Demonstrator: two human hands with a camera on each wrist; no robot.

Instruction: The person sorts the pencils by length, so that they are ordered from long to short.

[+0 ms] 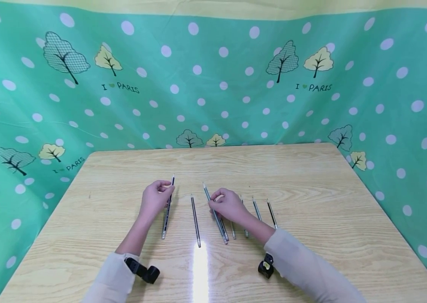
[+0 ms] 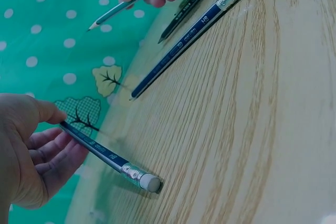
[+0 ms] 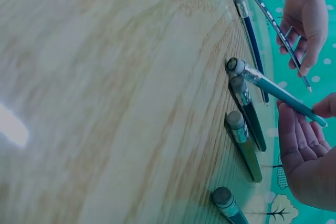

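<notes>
My left hand (image 1: 156, 198) pinches a dark blue pencil (image 2: 105, 153) between thumb and fingers. Its tip points away from me, and its silver ferrule and white eraser point back toward me. A teal pencil (image 3: 281, 95) is pinched by my right hand (image 1: 229, 205), tilted, its eraser end low beside other erasers. Between the hands a dark pencil (image 1: 196, 221) lies alone on the table. Under and beside my right hand lie several more pencils, partly hidden by it, among them a green one (image 3: 247, 153) and a black one (image 1: 271, 212).
A light wood-grain table (image 1: 312, 176) carries everything. Behind it and at both sides hangs a green dotted cloth (image 1: 206, 75) with printed trees. Small black wrist cameras sit on both sleeves. A bright glare (image 1: 200, 273) falls near the front.
</notes>
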